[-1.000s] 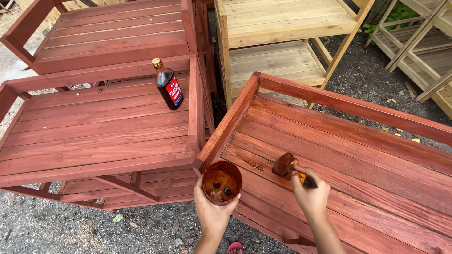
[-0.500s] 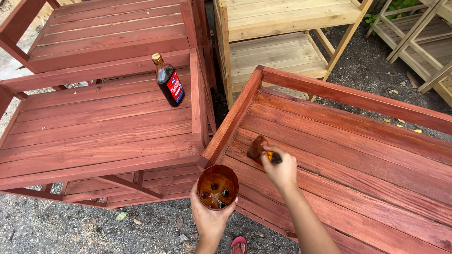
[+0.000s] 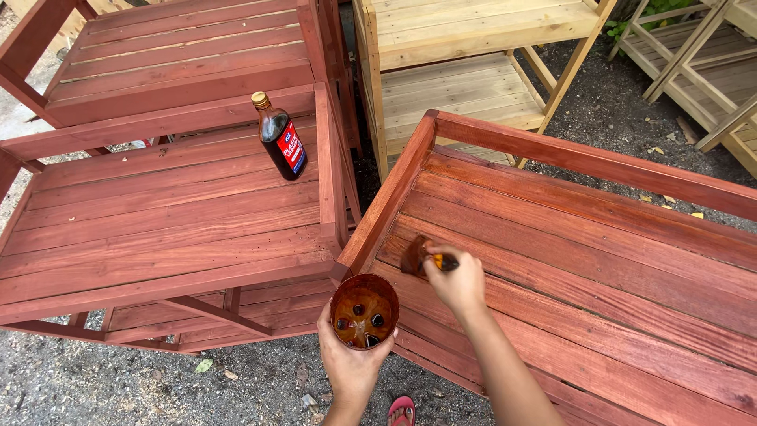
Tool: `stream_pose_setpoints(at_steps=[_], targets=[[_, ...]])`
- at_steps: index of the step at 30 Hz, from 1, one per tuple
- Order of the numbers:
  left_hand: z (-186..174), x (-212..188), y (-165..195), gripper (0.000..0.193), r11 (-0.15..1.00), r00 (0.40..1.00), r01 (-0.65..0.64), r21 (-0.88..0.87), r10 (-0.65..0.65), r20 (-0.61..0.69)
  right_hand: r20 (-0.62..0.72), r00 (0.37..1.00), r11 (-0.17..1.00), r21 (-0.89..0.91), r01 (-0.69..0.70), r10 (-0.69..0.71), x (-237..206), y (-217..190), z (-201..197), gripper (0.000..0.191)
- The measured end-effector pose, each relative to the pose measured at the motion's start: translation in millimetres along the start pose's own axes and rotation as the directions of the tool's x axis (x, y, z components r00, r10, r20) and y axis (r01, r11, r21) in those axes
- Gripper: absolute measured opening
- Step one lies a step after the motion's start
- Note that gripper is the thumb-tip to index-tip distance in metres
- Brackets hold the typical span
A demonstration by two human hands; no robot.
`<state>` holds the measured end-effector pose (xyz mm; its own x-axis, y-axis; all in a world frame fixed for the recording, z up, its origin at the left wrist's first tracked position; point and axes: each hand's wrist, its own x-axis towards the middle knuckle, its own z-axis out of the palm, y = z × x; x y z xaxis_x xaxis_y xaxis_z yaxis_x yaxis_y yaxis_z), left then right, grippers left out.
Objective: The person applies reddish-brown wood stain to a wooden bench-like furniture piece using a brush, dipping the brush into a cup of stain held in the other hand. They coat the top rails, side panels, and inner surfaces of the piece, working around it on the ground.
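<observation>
Red-stained slatted bench (image 3: 599, 268) fills the right, its twin (image 3: 165, 229) on the left bearing a dark bottle (image 3: 282, 143) parked upright within reach. Right hand (image 3: 457, 282) grips a brush (image 3: 415, 255) pressed to a slat near the corner. Left hand (image 3: 352, 364) cups a small tub (image 3: 364, 311) of brownish stain, held close beside the brush, likely for dipping.
</observation>
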<state>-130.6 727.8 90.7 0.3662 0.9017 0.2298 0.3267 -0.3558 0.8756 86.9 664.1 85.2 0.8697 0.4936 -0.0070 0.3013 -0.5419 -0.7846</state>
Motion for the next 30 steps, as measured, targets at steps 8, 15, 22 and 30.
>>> stream_pose_setpoints(at_steps=[8,15,22,30], targets=[[-9,-3,-2,0.107,0.999,1.0,0.006,-0.036,-0.007,-0.017,-0.144,0.989,0.981,0.184,0.062,-0.035,-4,-4,25,0.021],[-12,0,0,0.107,0.999,1.0,-0.002,-0.049,0.003,0.015,0.098,0.995,0.999,-0.047,-0.014,0.019,5,-15,17,0.024],[-12,-2,3,0.107,0.998,1.0,0.007,-0.062,-0.007,0.004,-0.231,0.973,0.999,0.037,0.022,-0.013,-9,0,-45,0.017],[4,4,21,0.107,0.994,0.998,-0.038,-0.105,0.043,0.043,-0.089,0.984,0.981,0.133,-0.141,0.154,12,-3,8,0.021]])
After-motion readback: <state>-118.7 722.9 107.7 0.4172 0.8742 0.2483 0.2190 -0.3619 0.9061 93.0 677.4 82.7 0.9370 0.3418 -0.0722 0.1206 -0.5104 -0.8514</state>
